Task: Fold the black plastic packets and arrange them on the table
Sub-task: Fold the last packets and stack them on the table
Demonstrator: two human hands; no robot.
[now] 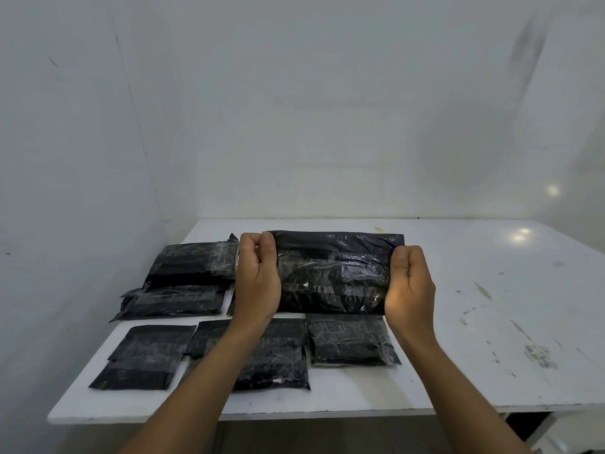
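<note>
I hold one black plastic packet [334, 273] up above the middle of the white table [474, 306]. My left hand [257, 276] pinches its left edge and my right hand [409, 283] pinches its right edge, thumbs on the near side. The packet's top strip is bent over toward me. Several other black packets lie flat on the table: two at the back left [193, 262] [173, 301] and three in a front row [144, 355] [278, 355] [350, 339]. My left forearm covers part of the middle front packet.
White walls close off the table at the back and on the left. The table's right half is bare white board with scuff marks [540, 355]. Its front edge [294, 414] runs just below the front row of packets.
</note>
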